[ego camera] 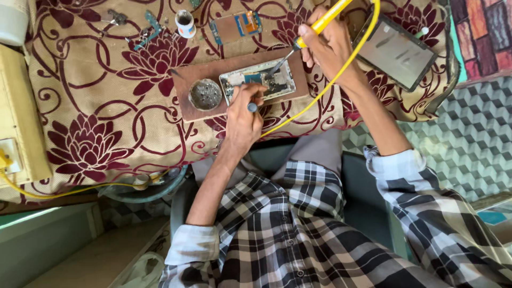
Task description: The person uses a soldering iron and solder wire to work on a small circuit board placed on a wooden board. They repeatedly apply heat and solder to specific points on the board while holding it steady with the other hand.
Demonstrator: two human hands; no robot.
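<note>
An opened phone body [260,80] lies on a brown wooden board [191,114] on the flowered tablecloth. My right hand [326,44] grips a yellow-handled soldering iron [319,24], its tip touching the inside of the phone. My left hand [242,118] pinches a small dark-ended tool [252,107] at the phone's near edge. A yellow cable [341,66] runs from the iron across the table edge.
A round metal tin [206,94] sits on the board left of the phone. A phone screen panel [396,52] lies at the right, a circuit board [234,26], a small white pot [185,23] and tweezers [152,29] farther back. A beige box [18,128] stands at the left.
</note>
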